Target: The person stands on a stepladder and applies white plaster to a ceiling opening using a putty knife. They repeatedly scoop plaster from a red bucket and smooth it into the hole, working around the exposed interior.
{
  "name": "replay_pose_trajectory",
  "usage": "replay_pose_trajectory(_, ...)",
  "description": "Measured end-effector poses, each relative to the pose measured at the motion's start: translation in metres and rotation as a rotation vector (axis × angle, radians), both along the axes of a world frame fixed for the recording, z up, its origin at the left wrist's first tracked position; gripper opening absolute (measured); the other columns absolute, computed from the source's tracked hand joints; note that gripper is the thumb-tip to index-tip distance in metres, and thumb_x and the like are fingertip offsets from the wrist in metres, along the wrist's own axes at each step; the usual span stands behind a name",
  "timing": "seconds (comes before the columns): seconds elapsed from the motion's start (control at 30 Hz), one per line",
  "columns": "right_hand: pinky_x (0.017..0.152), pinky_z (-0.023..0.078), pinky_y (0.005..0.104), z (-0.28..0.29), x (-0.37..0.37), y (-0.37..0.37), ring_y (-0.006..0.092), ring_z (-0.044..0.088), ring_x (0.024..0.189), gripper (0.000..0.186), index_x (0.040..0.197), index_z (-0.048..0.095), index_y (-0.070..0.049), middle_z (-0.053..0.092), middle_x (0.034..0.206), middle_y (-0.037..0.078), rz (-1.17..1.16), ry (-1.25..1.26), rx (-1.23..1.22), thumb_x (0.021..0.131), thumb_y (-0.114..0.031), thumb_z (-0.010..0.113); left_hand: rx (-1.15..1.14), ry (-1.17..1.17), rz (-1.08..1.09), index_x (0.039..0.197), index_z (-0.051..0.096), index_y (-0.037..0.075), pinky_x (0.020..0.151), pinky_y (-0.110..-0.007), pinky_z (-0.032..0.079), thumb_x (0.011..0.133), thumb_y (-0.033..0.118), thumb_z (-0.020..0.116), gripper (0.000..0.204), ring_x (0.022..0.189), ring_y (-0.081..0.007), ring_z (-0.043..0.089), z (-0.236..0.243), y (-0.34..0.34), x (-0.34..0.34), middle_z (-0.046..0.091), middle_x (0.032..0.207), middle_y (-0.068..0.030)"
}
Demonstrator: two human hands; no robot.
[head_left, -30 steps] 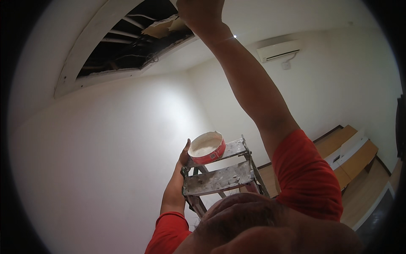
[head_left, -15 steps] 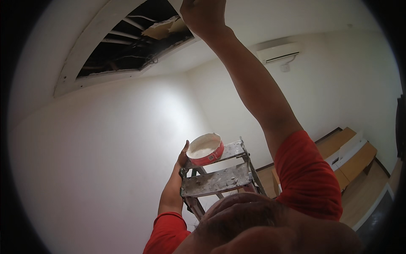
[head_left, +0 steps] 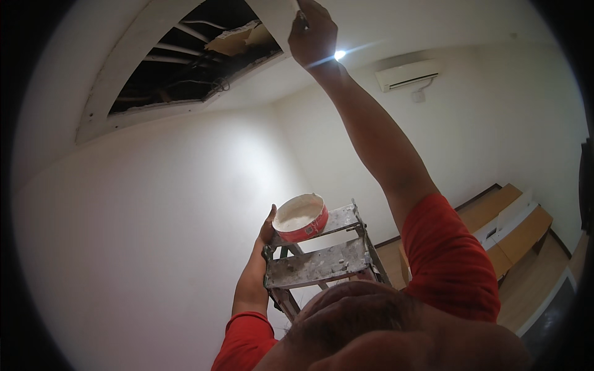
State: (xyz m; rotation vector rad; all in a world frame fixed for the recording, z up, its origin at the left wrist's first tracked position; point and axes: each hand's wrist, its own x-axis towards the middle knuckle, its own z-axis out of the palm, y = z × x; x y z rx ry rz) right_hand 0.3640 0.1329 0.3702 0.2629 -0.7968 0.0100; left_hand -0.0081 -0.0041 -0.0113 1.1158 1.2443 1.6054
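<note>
It helps to keep the red tub (head_left: 304, 232) steady on top of the ladder (head_left: 317, 263) and to work slowly up high. The right hand (head_left: 314, 36) reaches up, arm almost straight, near the ceiling hole (head_left: 201, 62). Its fingers curl round a thin pale thing (head_left: 296, 5). The left hand (head_left: 268, 227) is low, thumb up beside the tub; I can't tell what it grips.

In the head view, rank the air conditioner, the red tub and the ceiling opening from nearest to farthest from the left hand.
1. Red tub: right beside the left hand, on top of the stepladder.
2. Ceiling opening: overhead, up and to the left.
3. Air conditioner: high on the far wall, to the right.
</note>
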Motion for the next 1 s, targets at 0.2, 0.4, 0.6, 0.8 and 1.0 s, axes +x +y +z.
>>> replay_pose_trajectory(0.2, 0.102, 0.055, 0.0434, 0.005, 0.037, -0.017, 0.0397, 0.064, 0.121, 0.04, 0.133, 0.063, 0.003, 0.067, 0.127, 0.025, -0.116, 0.196, 0.194, 0.093, 0.006, 0.058, 0.0, -0.018, 0.008, 0.134, 0.061, -0.001, 0.099, -0.038, 0.055, 0.103, 0.069, 0.036, 0.081, 0.111, -0.0239, 0.069, 0.001, -0.002, 0.004, 0.07, 0.125, -0.0172)
replay_pose_trajectory(0.4, 0.109, 0.049, 0.0454, 0.017, 0.037, -0.026, 0.0385, 0.059, 0.129, 0.045, 0.135, 0.061, 0.003, 0.063, 0.135, 0.025, -0.097, 0.09, 0.123, 0.09, 0.009, 0.056, -0.02, 0.035, 0.046, 0.134, 0.061, -0.002, 0.098, -0.038, 0.056, 0.104, 0.069, 0.035, 0.081, 0.111, -0.0239, 0.069, -0.002, -0.003, -0.005, 0.07, 0.125, -0.0174)
replay_pose_trajectory(0.6, 0.103, 0.052, 0.0469, 0.029, 0.002, 0.011, 0.0404, 0.065, 0.118, 0.042, 0.132, 0.064, 0.0, 0.068, 0.127, 0.023, -0.148, 0.172, 0.158, 0.091, 0.003, 0.056, -0.021, 0.086, 0.073, 0.136, 0.059, -0.002, 0.099, -0.039, 0.055, 0.104, 0.069, 0.035, 0.082, 0.113, -0.0247, 0.069, 0.004, -0.006, 0.007, 0.069, 0.126, -0.0179)
replay_pose_trajectory(0.8, 0.1, 0.054, 0.0465, 0.023, -0.025, 0.049, 0.0407, 0.066, 0.116, 0.03, 0.126, 0.068, 0.0, 0.07, 0.124, 0.023, -0.097, 0.136, 0.126, 0.101, -0.006, 0.053, -0.033, 0.021, 0.032, 0.142, 0.055, -0.003, 0.102, -0.039, 0.054, 0.103, 0.07, 0.034, 0.085, 0.116, -0.0265, 0.068, 0.007, -0.007, 0.015, 0.066, 0.131, -0.0188)
replay_pose_trajectory(1.0, 0.097, 0.055, 0.0436, -0.02, -0.024, 0.051, 0.0435, 0.066, 0.115, 0.032, 0.128, 0.066, 0.0, 0.069, 0.122, 0.025, 0.088, -0.207, -0.084, 0.106, -0.017, 0.05, -0.022, 0.08, 0.036, 0.145, 0.051, -0.004, 0.108, -0.04, 0.051, 0.105, 0.067, 0.03, 0.084, 0.123, -0.0284, 0.064, 0.011, -0.012, 0.022, 0.063, 0.137, -0.0201)
